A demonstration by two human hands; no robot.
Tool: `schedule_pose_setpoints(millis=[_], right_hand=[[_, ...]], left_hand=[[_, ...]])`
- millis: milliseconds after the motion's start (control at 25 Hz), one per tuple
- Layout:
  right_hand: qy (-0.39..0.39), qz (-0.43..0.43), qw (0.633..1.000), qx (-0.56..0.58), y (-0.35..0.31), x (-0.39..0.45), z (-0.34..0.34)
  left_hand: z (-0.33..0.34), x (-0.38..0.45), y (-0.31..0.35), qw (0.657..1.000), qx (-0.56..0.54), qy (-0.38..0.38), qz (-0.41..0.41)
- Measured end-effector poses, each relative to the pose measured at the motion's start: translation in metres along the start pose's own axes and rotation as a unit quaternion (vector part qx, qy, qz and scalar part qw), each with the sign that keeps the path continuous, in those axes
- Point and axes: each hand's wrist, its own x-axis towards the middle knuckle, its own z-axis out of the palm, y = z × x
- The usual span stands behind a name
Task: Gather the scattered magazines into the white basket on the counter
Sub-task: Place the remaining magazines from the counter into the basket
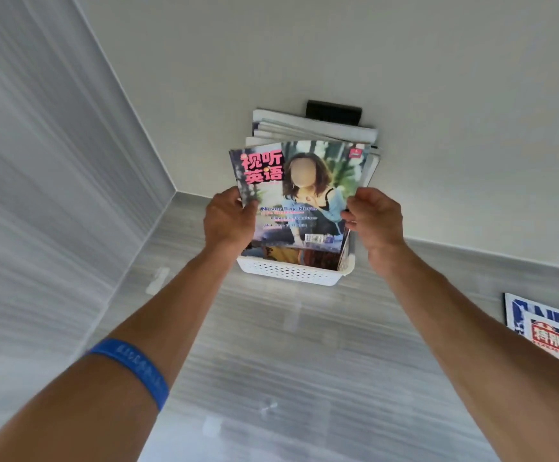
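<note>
A white perforated basket (pixel 291 271) stands on the grey counter against the back wall, holding several upright magazines (pixel 314 130). The front magazine (pixel 299 195) has a colourful cover with pink characters and a person pictured. My left hand (pixel 229 218) grips its left edge and my right hand (pixel 374 216) grips its right edge. Its lower end sits inside the basket, in front of the others.
Two more magazines (pixel 551 331) lie overlapped on the counter at the right edge of view. A dark wall socket (pixel 334 111) sits behind the basket. A wall closes the counter on the left, forming a corner.
</note>
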Motion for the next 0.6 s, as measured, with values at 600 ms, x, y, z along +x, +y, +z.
schedule_pose_setpoints(millis=[600], right_hand=[[0.127,0.045,0.917,-0.375,0.146,-0.098,-0.200]], left_hand=[[0.107,-0.184,0.010,0.975,-0.077,-0.208,-0.019]])
